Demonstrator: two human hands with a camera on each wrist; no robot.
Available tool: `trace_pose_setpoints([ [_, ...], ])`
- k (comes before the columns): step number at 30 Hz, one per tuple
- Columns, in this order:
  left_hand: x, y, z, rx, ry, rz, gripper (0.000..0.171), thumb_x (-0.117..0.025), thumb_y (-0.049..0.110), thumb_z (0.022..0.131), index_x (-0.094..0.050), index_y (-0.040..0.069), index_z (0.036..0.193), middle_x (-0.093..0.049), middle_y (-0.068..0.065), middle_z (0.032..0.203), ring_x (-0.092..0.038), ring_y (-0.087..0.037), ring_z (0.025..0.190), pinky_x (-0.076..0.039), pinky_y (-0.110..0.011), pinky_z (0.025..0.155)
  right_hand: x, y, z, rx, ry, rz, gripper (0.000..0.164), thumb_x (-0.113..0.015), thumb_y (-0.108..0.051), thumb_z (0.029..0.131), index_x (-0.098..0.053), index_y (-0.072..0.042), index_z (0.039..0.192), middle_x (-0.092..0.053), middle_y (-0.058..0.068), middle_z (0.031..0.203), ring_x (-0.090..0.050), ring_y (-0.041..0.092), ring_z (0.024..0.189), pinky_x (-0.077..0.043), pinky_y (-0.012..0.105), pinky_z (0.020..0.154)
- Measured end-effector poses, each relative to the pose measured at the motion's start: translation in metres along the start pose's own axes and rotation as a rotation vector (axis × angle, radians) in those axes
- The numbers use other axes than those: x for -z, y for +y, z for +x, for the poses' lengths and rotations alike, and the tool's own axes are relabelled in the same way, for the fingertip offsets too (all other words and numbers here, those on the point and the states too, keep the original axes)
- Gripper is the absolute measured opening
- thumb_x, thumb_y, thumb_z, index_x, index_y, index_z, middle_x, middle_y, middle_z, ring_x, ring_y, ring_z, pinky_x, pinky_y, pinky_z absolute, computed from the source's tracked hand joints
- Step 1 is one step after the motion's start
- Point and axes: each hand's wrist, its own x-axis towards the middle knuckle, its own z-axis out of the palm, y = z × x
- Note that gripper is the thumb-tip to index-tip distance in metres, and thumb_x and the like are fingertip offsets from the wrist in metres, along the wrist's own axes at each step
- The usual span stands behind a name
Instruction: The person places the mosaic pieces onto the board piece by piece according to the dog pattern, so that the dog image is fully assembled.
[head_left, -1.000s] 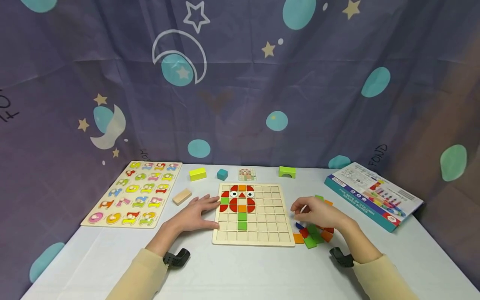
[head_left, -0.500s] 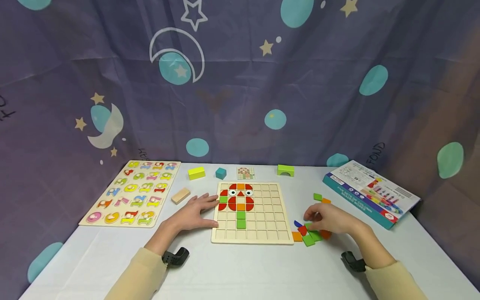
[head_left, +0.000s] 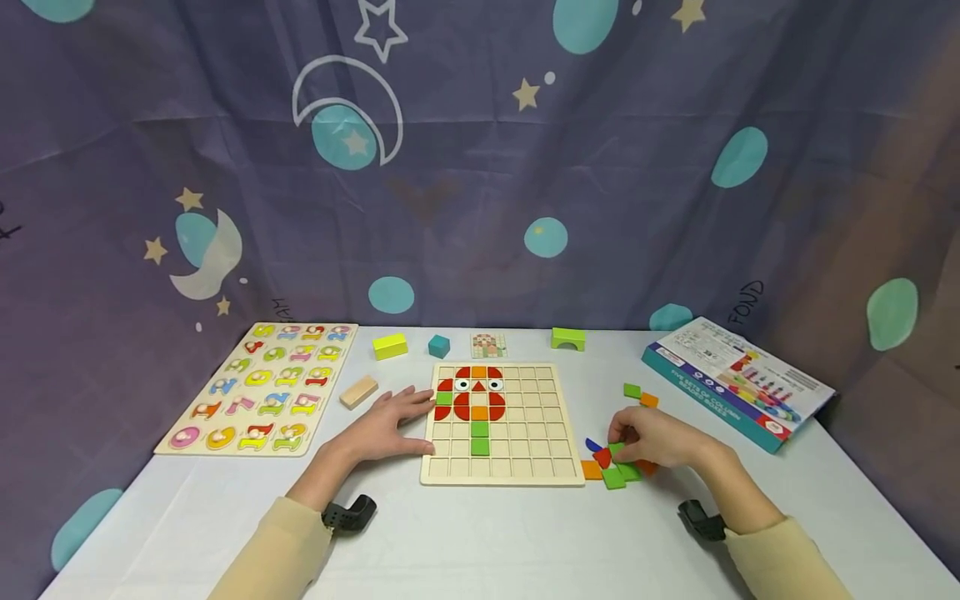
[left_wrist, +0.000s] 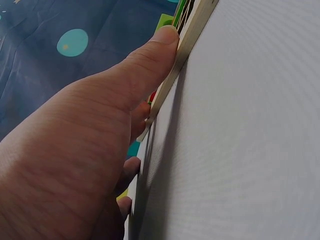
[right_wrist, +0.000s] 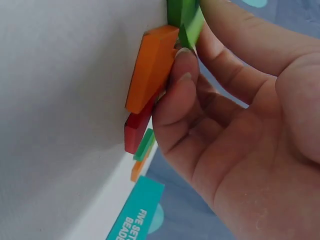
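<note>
A square wooden grid board (head_left: 525,467) lies on the table, with red, orange and green tiles set in its left part as a figure with two eyes. My left hand (head_left: 386,429) rests at its left edge, fingers spread; in the left wrist view the thumb (left_wrist: 150,55) touches the board's side. To the right of the board, my right hand (head_left: 660,437) is over a loose heap of tiles. Its thumb and fingertips pinch a green tile (right_wrist: 192,27), seen tilted in the right wrist view. An orange tile (right_wrist: 150,70) and a red tile (right_wrist: 137,127) lie beside the fingers.
A number puzzle board (head_left: 258,387) lies at left. Behind the grid board are a yellow block (head_left: 390,346), a teal block (head_left: 438,346), a pattern card (head_left: 489,345) and a green arch block (head_left: 567,338). A plain wooden block (head_left: 358,392) and a boxed set (head_left: 738,383) flank it.
My right hand has moved right and down from beside the board onto the tile heap, where its fingers now pinch a green tile. The left hand stays at the board's edge.
</note>
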Motion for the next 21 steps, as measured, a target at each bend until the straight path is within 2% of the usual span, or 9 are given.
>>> trace_pose_setpoints([
  [5, 0.0, -0.0005, -0.0007, -0.008, 0.006, -0.005, 0.083, -0.079, 0.054, 0.083, -0.053, 0.009, 0.148, -0.04, -0.003, 0.158, -0.021, -0.031, 0.151, -0.009, -0.055, 0.121, -0.0019, -0.0003, 0.0021, -0.005, -0.002, -0.012, 0.021, -0.081, -0.011, 0.086, -0.062, -0.01, 0.093, -0.054, 0.001, 0.08, -0.052, 0.02, 0.079, -0.045, 0.027, 0.065],
  [12, -0.0015, 0.0, 0.0, -0.025, 0.002, -0.029, 0.083, -0.078, 0.053, 0.084, -0.053, 0.006, 0.147, -0.041, -0.006, 0.158, -0.021, -0.034, 0.15, -0.009, -0.058, 0.12, -0.0001, 0.0015, -0.0015, 0.01, 0.002, -0.001, 0.013, -0.075, -0.011, 0.091, -0.062, -0.011, 0.093, -0.054, 0.001, 0.079, -0.052, 0.02, 0.077, -0.044, 0.025, 0.063],
  [21, -0.001, -0.0006, -0.0011, -0.026, 0.014, -0.027, 0.083, -0.078, 0.054, 0.084, -0.053, 0.006, 0.147, -0.04, -0.006, 0.158, -0.022, -0.034, 0.15, -0.009, -0.058, 0.12, 0.0054, -0.0044, -0.0032, 0.018, 0.035, 0.004, 0.009, -0.073, -0.011, 0.093, -0.064, -0.011, 0.095, -0.058, 0.001, 0.083, -0.054, 0.021, 0.077, -0.05, 0.027, 0.063],
])
